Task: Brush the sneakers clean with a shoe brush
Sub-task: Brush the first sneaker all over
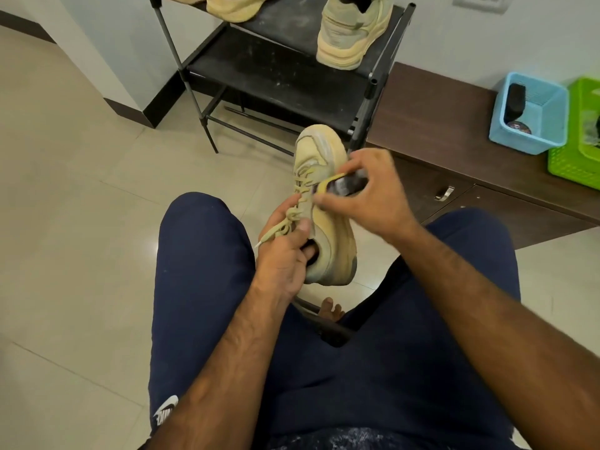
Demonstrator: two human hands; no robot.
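Observation:
A tan sneaker (pixel 328 222) is held above my knees, toe pointing away. My left hand (pixel 285 254) grips it at the collar, fingers inside the opening and thumb on the laces. My right hand (pixel 367 193) is closed on a dark shoe brush (pixel 349 185) pressed against the sneaker's side by the laces. Most of the brush is hidden under my fingers. Another tan sneaker (pixel 352 30) stands on the black shoe rack (pixel 279 73), and a third (pixel 232 6) shows at the top edge.
A low brown cabinet (pixel 454 151) runs along the right wall. On it stand a blue basket (pixel 548 105) holding a dark brush and a tin, and a green basket (pixel 581 151). Pale floor tiles lie to the left. My legs and a bare foot are below.

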